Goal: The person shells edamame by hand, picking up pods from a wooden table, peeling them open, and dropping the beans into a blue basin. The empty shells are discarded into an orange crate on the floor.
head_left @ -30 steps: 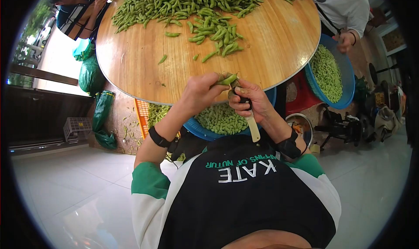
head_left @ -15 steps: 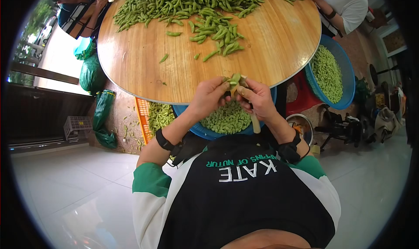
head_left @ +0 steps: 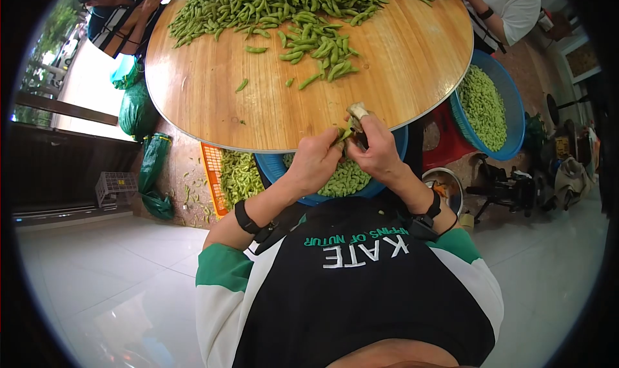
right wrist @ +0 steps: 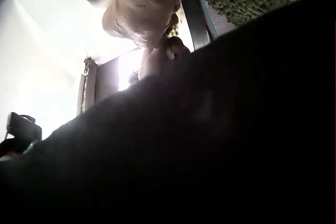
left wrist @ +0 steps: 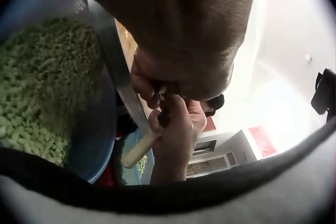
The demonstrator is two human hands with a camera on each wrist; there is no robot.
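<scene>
On the head feed I have a green pod (head_left: 349, 133) pinched between the fingertips of the left grip (head_left: 314, 158) and the right grip (head_left: 379, 150), just off the near edge of the wooden bench (head_left: 193, 103) and above a blue basin (head_left: 274, 166) of pale green beans (head_left: 345, 179). Farther back on the bench lies a heap of pods (head_left: 277, 10), a few loose ones lying nearer. I'd judge the held pod very light, with a bendy, slightly slick skin and beans inside that bruise or squirt away if squeezed hard. I'd take hold close to one end or along the seam, fingertips only, leaving its middle free.

On the left wrist feed, the left grip fills the foreground in shadow, its fingers meeting those of the right one; the pod itself I can't pick out there. A pale handle (left wrist: 137, 153) sticks out of the right grip, whose fingers look curled round it, so that side is doing double work: clasping the handle and steadying the pod. Whatever the handle's far end carries is hidden from me.

The right wrist feed is mostly black. At the top I get the back of the right grip, part of the handle beside it, and the left fingertips (right wrist: 176, 48) close below. I can't make out the pod's outline from this side.
</scene>
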